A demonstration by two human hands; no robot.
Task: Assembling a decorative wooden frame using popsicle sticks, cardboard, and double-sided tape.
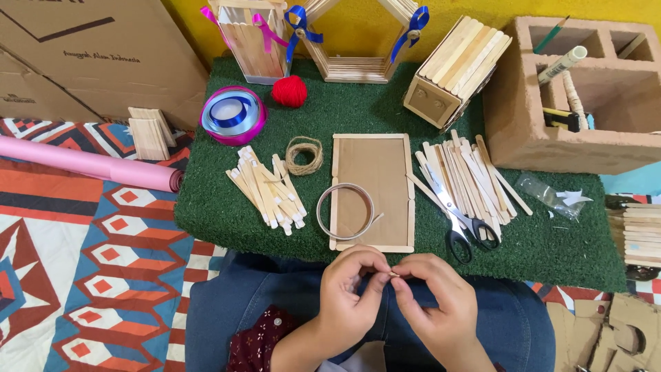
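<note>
Cardboard boxes (89,62) far from each hand (351,289)

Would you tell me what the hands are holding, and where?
Both hands, left and right, pinch the free end of a thin strip between their fingertips.

A small thin light-brown piece (393,274) is pinched between the fingertips of the left hand (348,303) and the right hand (435,306), held over the lap. It is mostly hidden by the fingers, so its shape is hard to tell. Just above the left hand, a thin pale strip coiled into a ring (345,211) lies flat on a cardboard frame edged with wooden sticks (372,192).
</note>
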